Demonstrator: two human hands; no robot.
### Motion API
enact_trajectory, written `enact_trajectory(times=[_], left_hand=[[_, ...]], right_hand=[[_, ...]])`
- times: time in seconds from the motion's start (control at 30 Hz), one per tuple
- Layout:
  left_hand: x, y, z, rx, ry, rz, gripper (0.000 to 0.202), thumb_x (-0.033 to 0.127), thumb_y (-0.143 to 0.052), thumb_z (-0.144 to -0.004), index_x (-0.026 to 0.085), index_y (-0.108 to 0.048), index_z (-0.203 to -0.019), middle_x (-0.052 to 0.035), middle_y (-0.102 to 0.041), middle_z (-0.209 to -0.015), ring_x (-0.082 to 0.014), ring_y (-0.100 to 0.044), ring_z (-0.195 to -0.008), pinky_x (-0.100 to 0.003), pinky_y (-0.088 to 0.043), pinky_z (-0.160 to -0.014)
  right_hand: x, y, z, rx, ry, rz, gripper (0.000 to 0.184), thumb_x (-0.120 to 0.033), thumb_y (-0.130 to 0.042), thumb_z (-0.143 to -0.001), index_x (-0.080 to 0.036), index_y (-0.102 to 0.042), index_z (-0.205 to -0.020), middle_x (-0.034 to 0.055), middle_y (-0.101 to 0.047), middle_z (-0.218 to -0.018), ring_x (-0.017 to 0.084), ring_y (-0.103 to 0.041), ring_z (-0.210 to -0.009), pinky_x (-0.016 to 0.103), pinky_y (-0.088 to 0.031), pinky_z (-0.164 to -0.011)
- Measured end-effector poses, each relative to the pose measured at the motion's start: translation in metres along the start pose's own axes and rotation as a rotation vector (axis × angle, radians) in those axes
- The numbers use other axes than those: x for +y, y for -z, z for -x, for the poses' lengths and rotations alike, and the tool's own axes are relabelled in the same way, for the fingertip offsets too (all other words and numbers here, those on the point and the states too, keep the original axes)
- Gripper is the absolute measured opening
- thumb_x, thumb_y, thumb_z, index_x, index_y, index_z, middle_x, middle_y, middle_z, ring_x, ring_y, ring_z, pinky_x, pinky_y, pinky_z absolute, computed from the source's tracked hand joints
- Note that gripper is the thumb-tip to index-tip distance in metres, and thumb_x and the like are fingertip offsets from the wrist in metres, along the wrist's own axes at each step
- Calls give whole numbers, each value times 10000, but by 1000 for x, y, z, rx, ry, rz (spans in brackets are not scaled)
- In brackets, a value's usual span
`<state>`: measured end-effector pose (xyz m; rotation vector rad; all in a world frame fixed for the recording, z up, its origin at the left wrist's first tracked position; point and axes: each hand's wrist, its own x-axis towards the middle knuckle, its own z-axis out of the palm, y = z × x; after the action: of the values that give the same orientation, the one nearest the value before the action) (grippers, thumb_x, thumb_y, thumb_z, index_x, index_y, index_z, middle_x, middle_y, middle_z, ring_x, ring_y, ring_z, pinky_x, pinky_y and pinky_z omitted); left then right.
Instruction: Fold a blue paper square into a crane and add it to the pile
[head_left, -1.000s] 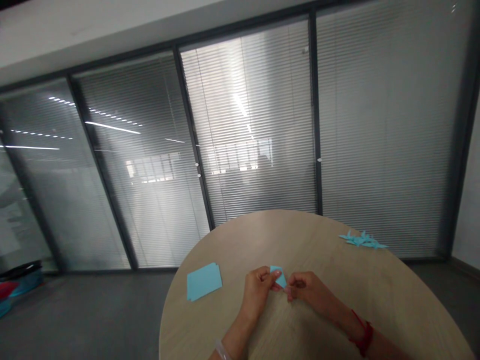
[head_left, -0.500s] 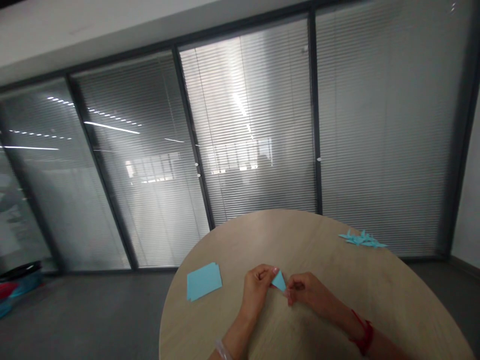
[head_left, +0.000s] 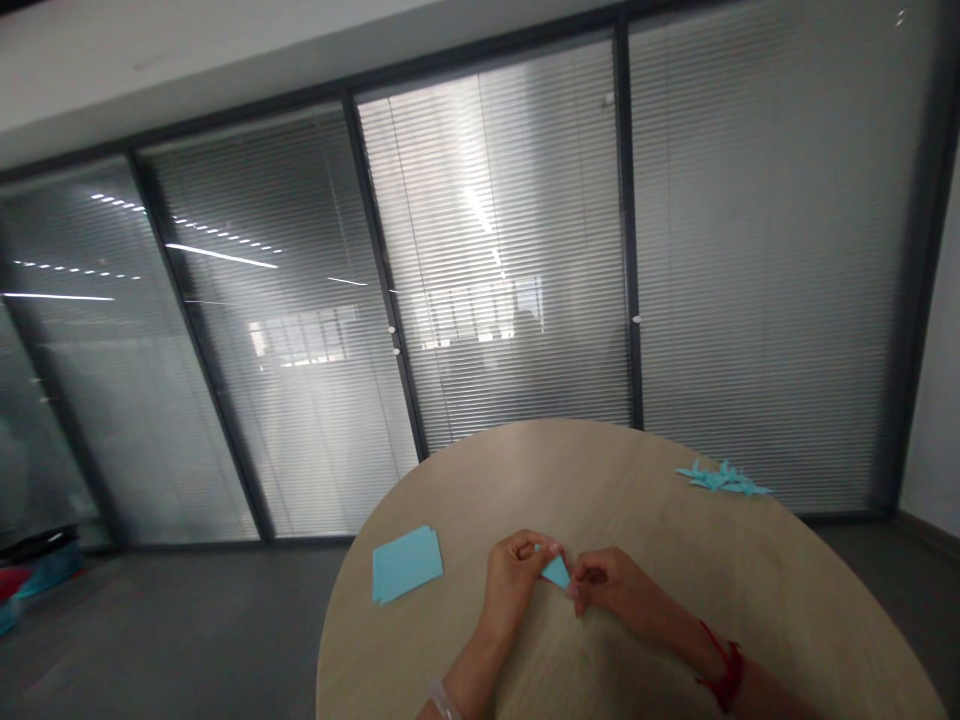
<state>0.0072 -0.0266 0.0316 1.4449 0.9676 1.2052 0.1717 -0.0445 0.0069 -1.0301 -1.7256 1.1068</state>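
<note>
The round light wooden table (head_left: 600,480) carries a stack of light blue paper sheets (head_left: 407,563) on its left side and light blue folded paper figures (head_left: 721,479) far to the right. Near the middle of the table, the left hand (head_left: 514,578) and the right hand (head_left: 611,590) each have a closed grip on a small light blue folded paper triangle (head_left: 556,572).

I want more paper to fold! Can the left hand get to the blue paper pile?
Probably yes. The blue paper pile lies on the table just left of the left hand, nothing between, though that hand pinches the folded piece.
</note>
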Motion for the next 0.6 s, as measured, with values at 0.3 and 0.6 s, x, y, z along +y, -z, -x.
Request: enact_trajectory(times=[0.3, 0.6], left_hand=[[-4, 0, 0, 35, -2, 24, 440, 556, -738, -575, 128, -652, -630, -63, -690, -603, -169, -616, -545, -269, -477, -561], [2, 7, -3, -49, 40, 180, 501, 546, -695, -658, 142, -667, -954, -72, -716, -799, -221, -668, -754, -329, -550, -656]], right_hand=[[-4, 0, 1, -7, 18, 0, 248, -387, -634, -717, -163, -631, -611, 22, -671, -589, 173, -607, -579, 271, -436, -602], [0, 7, -7, 120, -29, -171, 382, -569, -588, -686, -191, -535, -681, -7, -599, -577, 167, -576, -566, 296, -454, -605]])
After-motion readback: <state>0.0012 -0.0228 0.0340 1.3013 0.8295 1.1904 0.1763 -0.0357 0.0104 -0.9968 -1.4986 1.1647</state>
